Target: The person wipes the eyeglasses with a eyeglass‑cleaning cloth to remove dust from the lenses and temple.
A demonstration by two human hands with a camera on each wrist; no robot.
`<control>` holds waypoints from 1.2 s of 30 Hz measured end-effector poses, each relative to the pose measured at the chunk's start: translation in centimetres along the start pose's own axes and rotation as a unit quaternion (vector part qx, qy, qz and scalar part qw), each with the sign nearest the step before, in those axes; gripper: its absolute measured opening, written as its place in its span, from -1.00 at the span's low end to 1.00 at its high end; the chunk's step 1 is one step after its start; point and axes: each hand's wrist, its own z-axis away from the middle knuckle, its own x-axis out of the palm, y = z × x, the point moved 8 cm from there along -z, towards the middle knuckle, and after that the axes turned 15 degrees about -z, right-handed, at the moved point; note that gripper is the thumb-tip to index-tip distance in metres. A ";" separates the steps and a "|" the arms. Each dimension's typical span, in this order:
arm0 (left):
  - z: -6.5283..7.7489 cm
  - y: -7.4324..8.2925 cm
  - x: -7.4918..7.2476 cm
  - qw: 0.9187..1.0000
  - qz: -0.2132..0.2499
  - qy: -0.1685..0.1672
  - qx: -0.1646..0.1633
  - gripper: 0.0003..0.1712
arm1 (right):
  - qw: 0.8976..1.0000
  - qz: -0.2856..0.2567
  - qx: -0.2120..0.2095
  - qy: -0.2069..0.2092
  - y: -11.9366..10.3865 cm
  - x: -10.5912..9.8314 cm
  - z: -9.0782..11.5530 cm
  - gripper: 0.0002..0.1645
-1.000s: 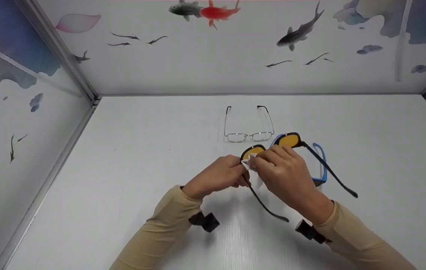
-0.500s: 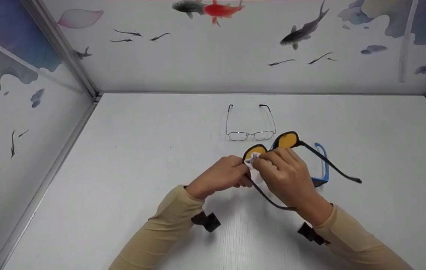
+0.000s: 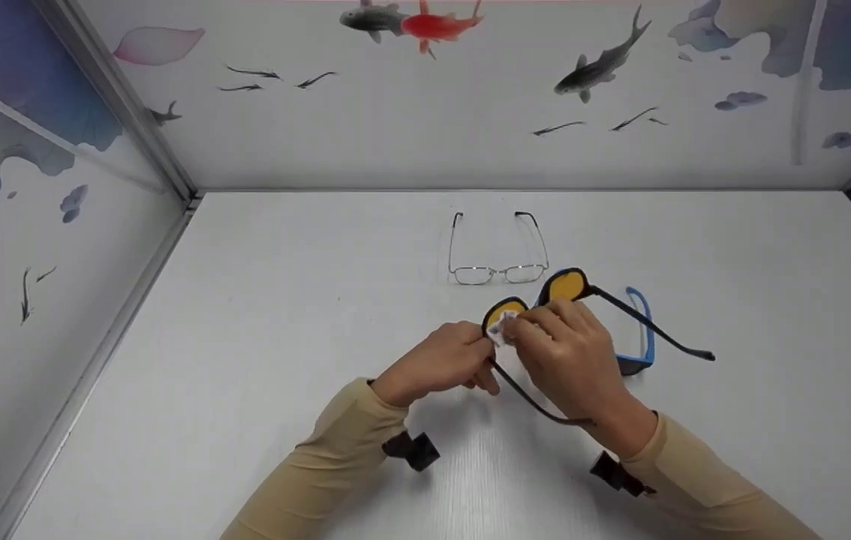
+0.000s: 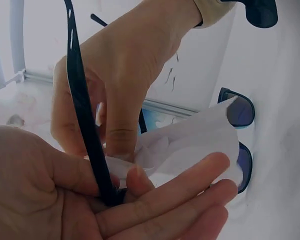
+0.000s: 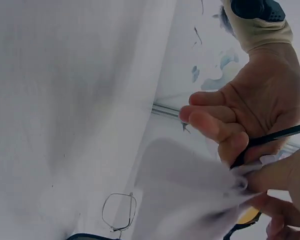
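Observation:
My left hand (image 3: 440, 364) grips a pair of black-framed glasses (image 3: 566, 286) with yellow lenses, by the rim near the hinge. In the left wrist view, the glasses' arm (image 4: 82, 105) rises past the thumb, and the other fingers are stretched out. My right hand (image 3: 572, 356) pinches a white cloth (image 3: 499, 330) and presses it on the left lens, covering its lower part. The loose part of the cloth (image 4: 190, 140) hangs below the fingers in the left wrist view. The right hand hides the bridge of the glasses.
Blue-framed glasses (image 3: 649, 330) with dark lenses lie on the white table (image 3: 245, 315), partly hidden behind the right hand. Thin metal-rimmed glasses (image 3: 498, 271) lie farther back, their arms unfolded. Panels printed with fish (image 3: 598, 71) stand at the back and left.
The cloth has shifted slightly over the left lens with my right hand. The yellow-lensed glasses have turned a little, and their near arm now reaches my right wrist in the head view.

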 end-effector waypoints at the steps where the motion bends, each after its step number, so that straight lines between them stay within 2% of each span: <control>1: 0.0 0.0 0.1 1.000 -0.010 -0.003 0.000 -0.69 | 0.999 0.030 -0.010 0.011 -0.2 -0.1 0.0 -0.85; 3: 0.0 0.2 0.1 1.000 -0.029 -0.006 0.002 -0.69 | 0.997 0.067 -0.030 0.038 -0.6 -0.4 0.0 -0.88; 6: 0.0 0.4 0.4 0.999 -0.028 -0.015 0.005 -0.69 | 0.996 0.033 -0.044 0.068 -0.9 -0.6 0.1 -0.82; 9: 0.1 0.3 0.4 1.000 -0.005 -0.016 0.005 -0.69 | 0.997 -0.047 -0.030 0.052 -0.6 -0.3 0.0 -0.84; 11: 0.1 0.1 0.4 1.000 0.003 -0.016 0.005 -0.68 | 0.998 -0.060 -0.012 0.027 -0.5 0.0 0.1 -0.94; 12: 0.2 0.0 0.3 1.000 0.004 -0.015 0.004 -0.68 | 0.999 -0.049 -0.005 0.012 -0.5 0.2 0.2 -0.96; 14: 0.2 -0.2 0.3 1.000 -0.004 -0.017 0.004 -0.68 | 1.000 -0.003 0.006 -0.005 -0.5 0.3 0.3 -0.86; 16: 0.3 -0.3 0.4 1.000 -0.010 -0.020 0.005 -0.69 | 0.998 0.060 0.009 -0.004 -0.7 0.2 0.4 -0.84; 19: 0.3 -0.2 0.5 1.000 -0.003 -0.021 0.009 -0.70 | 0.992 0.121 -0.009 0.039 -1.4 -0.5 0.3 -0.94; 22: 0.5 0.4 0.7 0.999 -0.019 -0.021 0.031 -0.66 | 0.986 0.140 -0.031 0.084 -2.1 -0.9 0.1 -0.84; 24: 0.7 0.7 0.7 0.999 -0.018 -0.016 0.040 -0.65 | 0.988 0.117 -0.033 0.093 -2.3 -0.9 0.0 -0.80; 27: 1.0 0.9 0.3 0.999 -0.006 -0.001 0.041 -0.64 | 0.997 0.047 -0.007 0.065 -1.9 -0.6 0.0 -0.89; 29: 1.1 0.8 0.1 0.999 0.012 0.005 0.032 -0.65 | 0.999 0.008 0.017 0.043 -1.5 -0.5 0.2 -0.90; 32: 1.0 0.7 0.4 1.000 -0.003 0.004 0.030 -0.66 | 0.999 0.022 0.034 0.033 -1.0 -0.6 0.3 -0.85; 36: 0.7 1.0 0.8 0.998 -0.050 0.006 0.047 -0.65 | 0.997 0.042 0.021 0.064 -0.8 -1.1 0.4 -0.91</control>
